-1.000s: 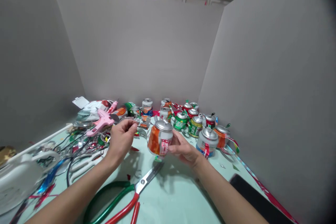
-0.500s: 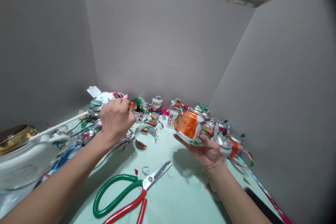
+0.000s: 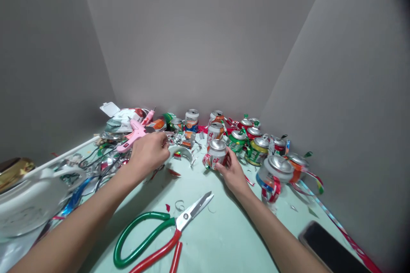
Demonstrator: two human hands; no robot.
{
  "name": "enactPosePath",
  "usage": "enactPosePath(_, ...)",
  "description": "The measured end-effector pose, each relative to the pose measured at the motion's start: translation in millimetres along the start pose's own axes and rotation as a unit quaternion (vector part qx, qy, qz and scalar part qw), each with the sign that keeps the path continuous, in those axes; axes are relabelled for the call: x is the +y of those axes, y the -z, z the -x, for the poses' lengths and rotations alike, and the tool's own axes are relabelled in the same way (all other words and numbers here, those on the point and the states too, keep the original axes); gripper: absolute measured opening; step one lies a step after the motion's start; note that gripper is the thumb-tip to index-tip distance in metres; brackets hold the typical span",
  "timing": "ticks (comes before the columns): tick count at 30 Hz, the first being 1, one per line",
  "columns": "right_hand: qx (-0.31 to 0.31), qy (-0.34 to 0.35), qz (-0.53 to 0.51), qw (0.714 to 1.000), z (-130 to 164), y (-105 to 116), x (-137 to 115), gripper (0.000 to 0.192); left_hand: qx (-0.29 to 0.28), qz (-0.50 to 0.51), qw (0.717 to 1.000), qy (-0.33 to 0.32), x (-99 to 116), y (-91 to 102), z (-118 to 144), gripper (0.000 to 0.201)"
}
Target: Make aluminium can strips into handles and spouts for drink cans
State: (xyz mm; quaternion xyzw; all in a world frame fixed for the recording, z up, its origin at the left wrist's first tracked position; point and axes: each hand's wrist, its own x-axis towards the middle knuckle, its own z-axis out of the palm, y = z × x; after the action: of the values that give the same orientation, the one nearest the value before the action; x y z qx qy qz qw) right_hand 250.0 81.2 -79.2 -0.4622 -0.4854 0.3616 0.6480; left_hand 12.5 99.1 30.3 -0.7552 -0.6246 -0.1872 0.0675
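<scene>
- Two hands are at work over a pale green worktop (image 3: pixel 224 239) boxed in by grey boards.
- Right hand (image 3: pixel 233 172) has its fingers wrapped round a small red-and-white can (image 3: pixel 218 153), which stands upright on the worktop, long axis vertical, silver top up.
- From the right palm, that can lies at about 11 o'clock, touching the fingertips; the thumb presses its near side.
- Left hand (image 3: pixel 149 153) sits at 9 o'clock from the can, well apart from it, fingers curled tight at the edge of the metal scraps (image 3: pixel 182 140); whether they pinch anything cannot be told.
- Nearer hand to the can: the right, already on it.
- Pink glue gun (image 3: pixel 133 135) lies just beyond the left knuckles, at 11 o'clock from them.
- Scissors (image 3: pixel 160 234) with green and red handles lie at 6 o'clock of both hands, blades pointing toward the can.
- Further finished cans (image 3: pixel 256 149) cluster at 1 to 3 o'clock of the right hand; a dark phone (image 3: pixel 329 249) rests near the right forearm.
</scene>
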Motion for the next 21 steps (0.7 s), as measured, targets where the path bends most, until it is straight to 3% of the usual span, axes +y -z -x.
enactPosePath(5,0.029,0.001,0.032,0.999,-7,5,21,0.065,-0.034,-0.028,0.999,-0.011,-1,-4.1,0,0.021)
enactPosePath(10,0.060,0.016,0.071,0.996,-7,7,26,0.058,-0.065,-0.048,0.997,-0.011,-2,-5.9,0,0.023)
enactPosePath(17,0.160,0.129,0.164,0.965,21,-6,-10,0.032,-0.101,-0.049,0.993,0.023,-3,-12.1,-2,0.032)
enactPosePath(21,0.103,0.228,0.200,0.947,37,-19,-25,0.022,-0.124,-0.038,0.990,0.061,0,-23.0,-2,0.040)
